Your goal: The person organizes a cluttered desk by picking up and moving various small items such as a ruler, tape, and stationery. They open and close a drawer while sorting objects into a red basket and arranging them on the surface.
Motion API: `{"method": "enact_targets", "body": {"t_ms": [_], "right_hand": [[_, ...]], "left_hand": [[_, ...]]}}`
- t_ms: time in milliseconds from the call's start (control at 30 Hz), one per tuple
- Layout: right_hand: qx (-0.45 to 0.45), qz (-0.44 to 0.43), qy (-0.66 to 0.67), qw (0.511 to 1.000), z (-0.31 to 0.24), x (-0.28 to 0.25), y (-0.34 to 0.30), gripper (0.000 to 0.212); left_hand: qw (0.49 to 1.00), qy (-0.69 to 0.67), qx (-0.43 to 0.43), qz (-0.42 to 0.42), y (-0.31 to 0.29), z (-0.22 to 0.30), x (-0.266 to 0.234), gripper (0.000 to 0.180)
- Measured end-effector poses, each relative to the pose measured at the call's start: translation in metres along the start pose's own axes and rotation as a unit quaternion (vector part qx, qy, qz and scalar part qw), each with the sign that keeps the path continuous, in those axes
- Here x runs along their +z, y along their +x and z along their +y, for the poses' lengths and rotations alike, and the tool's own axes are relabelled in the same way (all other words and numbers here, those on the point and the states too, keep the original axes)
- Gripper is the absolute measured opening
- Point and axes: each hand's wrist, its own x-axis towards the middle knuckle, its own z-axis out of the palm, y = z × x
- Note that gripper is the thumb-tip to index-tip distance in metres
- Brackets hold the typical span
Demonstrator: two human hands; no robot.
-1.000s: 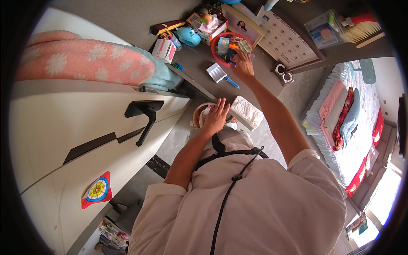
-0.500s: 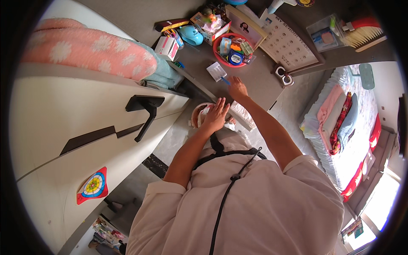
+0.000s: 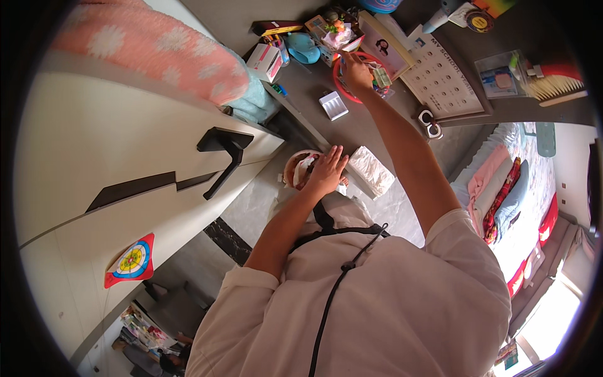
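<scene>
At the desk's back, my right hand (image 3: 357, 75) reaches over the red round basket (image 3: 340, 85), which holds several small things. Its fingers are curled close together at the basket's far left side, and whatever they grip is hidden. A small white compartment tray (image 3: 333, 105) rests on the grey desk (image 3: 370, 125), left of my right forearm. My left hand (image 3: 328, 169) lies with fingers stretched out by the desk's front edge and holds nothing. Beside it is a white soft packet (image 3: 372, 171), and a round pink-rimmed container (image 3: 295, 168) shows partly behind it.
Behind the basket lean a picture frame (image 3: 384, 47) and a photo board (image 3: 443, 78). A blue toy-like object (image 3: 303, 48) and a pink-white box (image 3: 264, 62) stand left. A white door with black handle (image 3: 225, 147) borders the left; a bed (image 3: 496, 188) is right.
My right hand has moved away from beside the white tray, up to the basket. The blue strip by the tray no longer shows. My left hand has stayed near the desk edge.
</scene>
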Motion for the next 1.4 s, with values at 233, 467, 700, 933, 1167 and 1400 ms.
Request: {"method": "enact_targets", "body": {"t_ms": [233, 467, 700, 933, 1167, 1400], "right_hand": [[-0.075, 0.001, -0.192, 0.979, 0.019, 0.032, 0.004, 0.042], [-0.079, 0.064, -0.211, 0.972, 0.022, 0.042, -0.002, 0.041], [-0.142, 0.001, 0.009, 0.99, 0.002, 0.059, -0.06, 0.028], [0.02, -0.037, -0.136, 0.99, -0.003, 0.084, -0.111, 0.05], [-0.098, -0.032, 0.002, 0.995, -0.012, 0.037, -0.112, 0.046], [-0.091, 0.169, -0.066, 0.979, 0.03, -0.024, -0.047, 0.038]], "left_hand": [[1.0, -0.021, -0.012, -0.01, 0.0, 0.001, 0.002, 0.069], [1.0, -0.012, -0.005, -0.025, 0.002, 0.0, -0.003, 0.07], [1.0, -0.012, 0.003, -0.007, 0.002, -0.002, 0.002, 0.073], [1.0, -0.016, 0.006, 0.003, 0.002, -0.003, 0.002, 0.071], [0.999, -0.036, -0.007, -0.025, 0.002, -0.002, -0.003, 0.066], [1.0, -0.03, 0.001, -0.004, 0.002, -0.003, 0.002, 0.064]]}}
